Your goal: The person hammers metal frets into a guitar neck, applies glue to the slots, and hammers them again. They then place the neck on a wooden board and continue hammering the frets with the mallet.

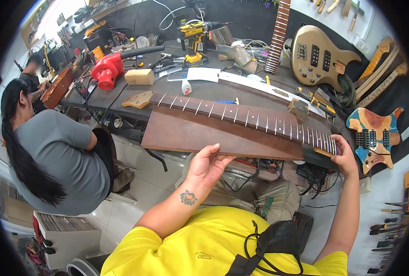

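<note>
A guitar neck [238,113] with a dark fretboard and bright frets lies across a flat brown wooden board [186,131]. Its pale headstock [139,100] points left, past the board's far corner. My left hand [208,164] grips the board's near edge, thumb at the top face and fingers partly hidden beneath. At the other end, my right hand [345,157] is closed round the neck's heel, with the thumb below and fingers at the far side. Behind the neck, a wooden block [298,109] and a small white bottle [186,86] stand on the dark workbench [167,110].
A red blower [107,71], a yellow drill [193,43] and a wood block [139,77] occupy the bench. A gold bass body [321,57] and a colourful guitar body [374,138] are at the right. A person in grey [59,156] sits close on the left; another person [32,78] is beyond.
</note>
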Demonstrator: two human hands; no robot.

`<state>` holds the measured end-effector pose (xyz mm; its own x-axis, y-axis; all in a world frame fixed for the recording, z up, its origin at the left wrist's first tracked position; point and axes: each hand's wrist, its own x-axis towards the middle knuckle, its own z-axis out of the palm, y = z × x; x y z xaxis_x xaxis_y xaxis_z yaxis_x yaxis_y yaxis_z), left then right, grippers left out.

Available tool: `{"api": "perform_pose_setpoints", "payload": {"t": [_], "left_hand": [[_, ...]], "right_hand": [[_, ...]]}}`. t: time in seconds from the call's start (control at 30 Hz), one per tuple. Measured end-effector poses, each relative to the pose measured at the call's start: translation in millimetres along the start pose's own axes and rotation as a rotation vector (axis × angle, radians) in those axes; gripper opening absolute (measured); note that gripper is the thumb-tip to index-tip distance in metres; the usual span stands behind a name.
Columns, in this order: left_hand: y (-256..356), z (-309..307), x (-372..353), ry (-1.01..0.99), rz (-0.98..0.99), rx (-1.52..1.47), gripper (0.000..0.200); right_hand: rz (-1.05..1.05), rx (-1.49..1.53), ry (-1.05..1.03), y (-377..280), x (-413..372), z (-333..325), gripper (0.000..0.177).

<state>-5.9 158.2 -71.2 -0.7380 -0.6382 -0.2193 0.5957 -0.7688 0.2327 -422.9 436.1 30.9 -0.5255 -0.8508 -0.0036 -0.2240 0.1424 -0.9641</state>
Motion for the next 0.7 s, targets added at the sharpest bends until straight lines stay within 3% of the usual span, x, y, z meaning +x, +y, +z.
{"api": "perform_pose_setpoints", "payload": {"t": [0.1, 0.27, 0.33, 0.53, 0.7], "left_hand": [[3.6, 7.9, -0.5, 0.069, 0.001, 0.011, 0.025], [35.5, 5.4, 10.7, 0.019, -0.003, 0.178, 0.029], [43.0, 15.6, 10.4, 0.032, 0.097, 0.332, 0.033], [65.2, 15.3, 1.3, -0.053, 0.059, 0.616, 0.048], [85.2, 18.8, 24.8, 0.009, -0.018, 0.704, 0.052]], "right_hand": [[0.027, -0.003, -0.001, 16.8, -4.0, 5.6, 0.086], [0.016, 0.032, 0.038, 22.1, -9.2, 9.1, 0.085], [0.012, 0.024, 0.034, 20.7, -9.1, 15.0, 0.087], [-0.035, 0.025, -0.006, 12.0, -4.4, 29.1, 0.082], [-0.039, -0.040, -0.020, 23.2, -5.6, 28.6, 0.084]]}}
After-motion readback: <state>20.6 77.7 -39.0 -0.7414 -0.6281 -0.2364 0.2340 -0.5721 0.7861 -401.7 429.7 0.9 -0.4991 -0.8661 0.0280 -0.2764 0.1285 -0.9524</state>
